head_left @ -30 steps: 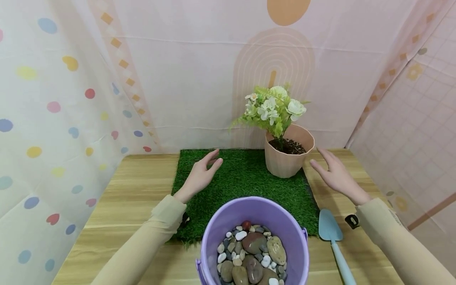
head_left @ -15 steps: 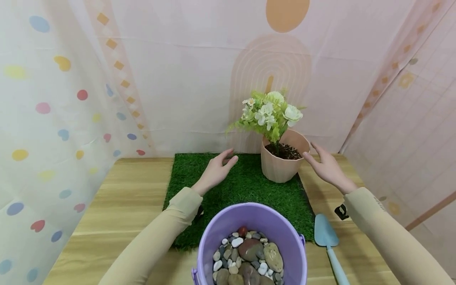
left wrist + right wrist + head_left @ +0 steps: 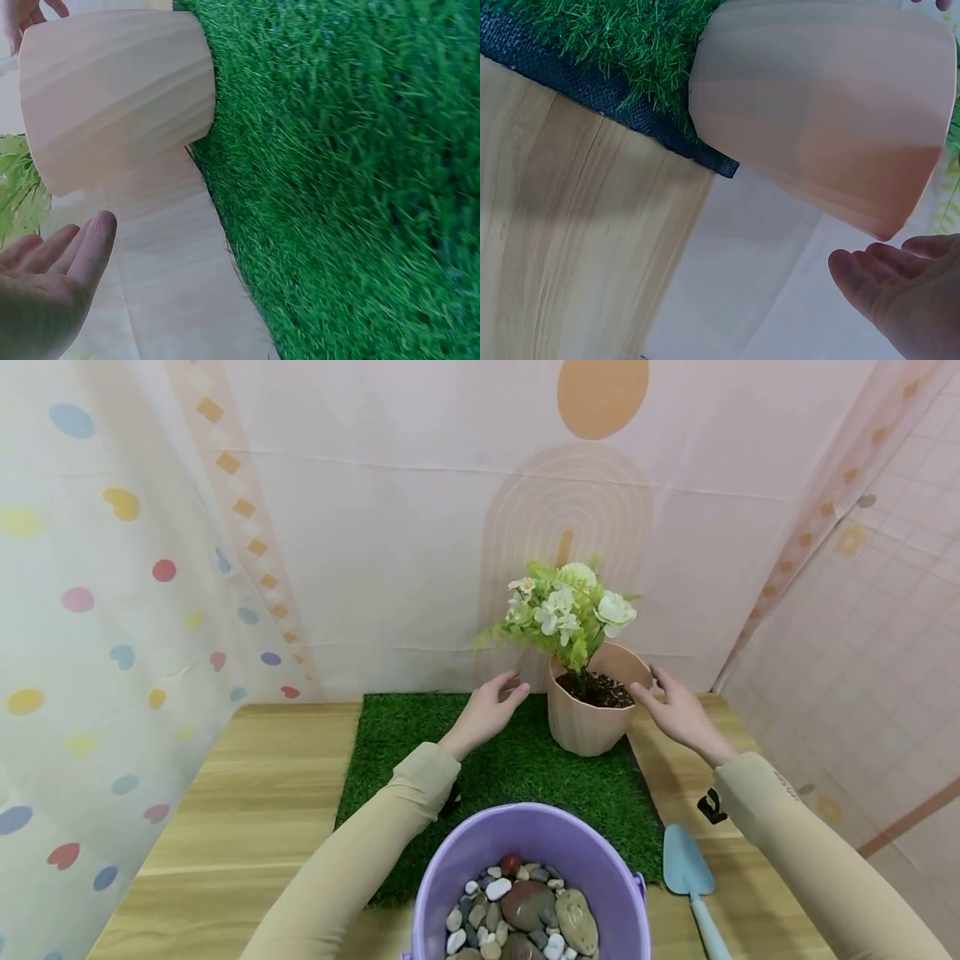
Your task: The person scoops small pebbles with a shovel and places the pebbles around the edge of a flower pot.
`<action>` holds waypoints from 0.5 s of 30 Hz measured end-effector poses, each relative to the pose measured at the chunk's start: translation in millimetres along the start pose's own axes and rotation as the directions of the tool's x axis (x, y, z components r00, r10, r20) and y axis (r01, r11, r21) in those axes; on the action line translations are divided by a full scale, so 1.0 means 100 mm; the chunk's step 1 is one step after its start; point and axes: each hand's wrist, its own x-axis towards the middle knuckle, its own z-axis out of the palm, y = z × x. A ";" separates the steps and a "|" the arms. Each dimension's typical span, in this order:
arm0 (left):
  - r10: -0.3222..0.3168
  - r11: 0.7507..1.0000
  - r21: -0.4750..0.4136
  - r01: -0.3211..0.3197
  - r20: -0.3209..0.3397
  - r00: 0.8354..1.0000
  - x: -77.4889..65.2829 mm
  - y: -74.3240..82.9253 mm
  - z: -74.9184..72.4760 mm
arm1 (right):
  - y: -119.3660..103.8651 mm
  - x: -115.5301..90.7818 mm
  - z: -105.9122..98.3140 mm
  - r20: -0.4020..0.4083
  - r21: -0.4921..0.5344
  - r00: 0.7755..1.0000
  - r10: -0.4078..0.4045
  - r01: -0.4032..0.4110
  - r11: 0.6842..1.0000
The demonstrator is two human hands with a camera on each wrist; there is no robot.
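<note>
A pinkish flower pot with dark soil and a bunch of white flowers with green leaves stands on the back right of the artificial grass mat. My right hand is at the pot's right side, fingertips right at its rim, fingers relaxed. To the pot's left, my left hand is held over the mat with thumb and fingers spread and a gap before the pot. The left wrist view shows the pot wall beyond the left hand; the right wrist view shows the right hand close to the rim.
In front, a purple bucket holds pebbles and larger stones. A light blue trowel lies on the wooden table right of it. Printed curtains hang behind and at both sides.
My left hand has moved right across the mat toward the pot. The right hand has moved left to the pot's rim. The head view has tilted up slightly.
</note>
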 end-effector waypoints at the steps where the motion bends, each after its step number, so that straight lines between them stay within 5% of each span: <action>1: 0.004 1.000 -0.003 -0.004 0.000 1.000 0.03 0.01 0.01 | 0.00 0.01 0.00 0.000 0.004 1.000 0.004 -0.004 1.000; 15: -0.011 1.000 -0.016 0.012 0.098 0.995 0.32 0.07 0.24 | 0.07 0.12 0.04 -0.009 0.061 1.000 0.018 -0.018 0.998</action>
